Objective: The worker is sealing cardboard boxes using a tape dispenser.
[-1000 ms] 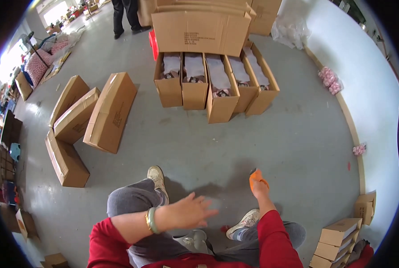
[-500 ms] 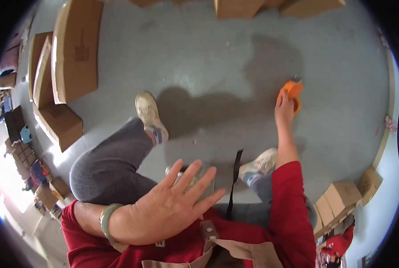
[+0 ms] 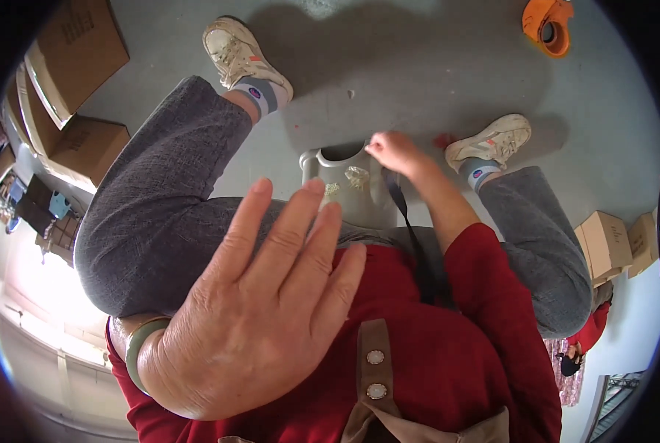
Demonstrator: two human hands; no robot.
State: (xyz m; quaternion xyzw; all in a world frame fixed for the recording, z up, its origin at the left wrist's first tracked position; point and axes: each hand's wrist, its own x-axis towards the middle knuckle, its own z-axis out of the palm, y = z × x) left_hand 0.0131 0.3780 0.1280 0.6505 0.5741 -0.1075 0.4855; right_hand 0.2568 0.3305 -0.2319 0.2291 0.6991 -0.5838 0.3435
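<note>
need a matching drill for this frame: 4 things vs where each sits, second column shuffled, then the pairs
Things:
1. orange tape dispenser
2. grey plastic stool
3. stacked brown cardboard boxes
4. raised open left hand

Places:
A. upper left, on the floor
B. close to the camera, over the red top
C. top right, on the grey floor
D. between the knees, right hand at its rim

Pairs: 1-C, 2-D, 3-A, 4-B

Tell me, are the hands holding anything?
The left hand is open and holds nothing. The right hand touches the rim of the grey plastic stool; an actual grip cannot be told.
</note>
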